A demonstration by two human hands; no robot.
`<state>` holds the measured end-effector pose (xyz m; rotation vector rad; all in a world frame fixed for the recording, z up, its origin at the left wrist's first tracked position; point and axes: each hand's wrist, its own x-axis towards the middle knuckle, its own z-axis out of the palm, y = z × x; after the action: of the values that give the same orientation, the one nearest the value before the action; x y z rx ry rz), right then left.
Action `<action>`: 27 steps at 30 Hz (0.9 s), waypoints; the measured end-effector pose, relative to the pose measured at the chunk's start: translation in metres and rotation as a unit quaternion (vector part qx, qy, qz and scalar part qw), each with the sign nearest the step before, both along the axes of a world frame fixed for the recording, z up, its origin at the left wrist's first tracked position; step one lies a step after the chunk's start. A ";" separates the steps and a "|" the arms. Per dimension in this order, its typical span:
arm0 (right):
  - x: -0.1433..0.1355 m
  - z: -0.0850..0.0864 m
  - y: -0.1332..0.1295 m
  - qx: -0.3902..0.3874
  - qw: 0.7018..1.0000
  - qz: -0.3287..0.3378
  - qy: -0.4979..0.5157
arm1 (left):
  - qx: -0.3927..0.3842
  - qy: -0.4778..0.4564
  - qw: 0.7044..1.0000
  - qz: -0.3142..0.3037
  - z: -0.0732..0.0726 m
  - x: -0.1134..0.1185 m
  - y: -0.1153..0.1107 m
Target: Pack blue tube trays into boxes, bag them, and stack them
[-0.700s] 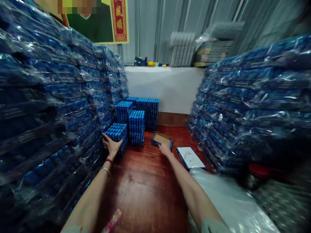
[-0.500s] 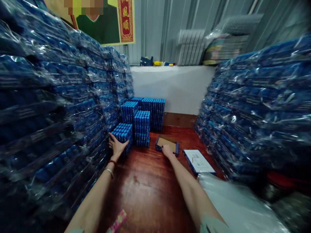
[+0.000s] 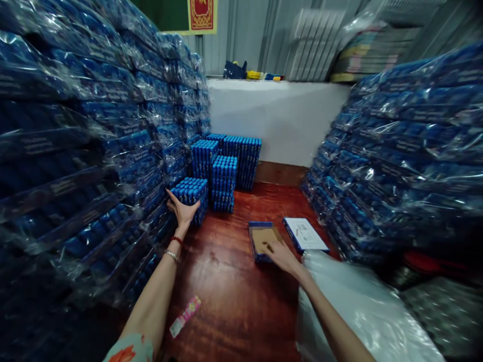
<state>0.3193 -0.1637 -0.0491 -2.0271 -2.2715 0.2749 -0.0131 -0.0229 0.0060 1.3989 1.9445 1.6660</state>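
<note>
In the head view my left hand (image 3: 183,208) is spread wide at the near side of a low block of blue tubes (image 3: 189,188), its thumb and fingers apart across the block's width. The block stands upright on the floor, against the wrapped stack at left. My right hand (image 3: 279,254) is over a shallow blue tray (image 3: 260,224) with a bare brown bottom. Its fingers are loosely bent and apart, with nothing visible in them; whether they touch the tray I cannot tell. Right of the tray lies a flat blue-edged box with a white face (image 3: 306,234).
Taller blocks of blue tubes (image 3: 225,181) stand behind. Plastic-wrapped blue packs rise in walls at left (image 3: 124,120) and right (image 3: 385,161). Clear plastic bags (image 3: 339,286) lie at lower right. A pink patterned strip (image 3: 185,315) rests on the reddish floor (image 3: 226,301).
My right hand has come nearer and slightly right, and the tray has moved nearer and turned. That hand no longer grips the tray's near edge. My left hand stays at the block.
</note>
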 end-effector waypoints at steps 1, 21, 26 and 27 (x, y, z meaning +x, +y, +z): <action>-0.009 -0.005 -0.008 0.014 1.000 -0.002 -0.006 | 0.008 -0.018 1.000 0.001 -0.001 -0.001 -0.006; 0.033 0.064 -0.053 0.254 0.967 -0.014 -0.010 | 0.043 -0.114 0.993 0.004 -0.023 -0.002 -0.072; -0.042 0.056 -0.077 0.157 0.980 0.089 -0.086 | 0.061 -0.141 0.988 0.029 -0.031 0.003 -0.075; -0.067 0.046 -0.083 0.132 0.979 0.125 -0.087 | 0.060 -0.140 0.988 0.035 -0.031 0.004 -0.077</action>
<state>0.2523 -0.2467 -0.0032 -1.6963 -2.5097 -0.1910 -0.0088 -0.1001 -0.0255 1.0736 1.7799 1.9227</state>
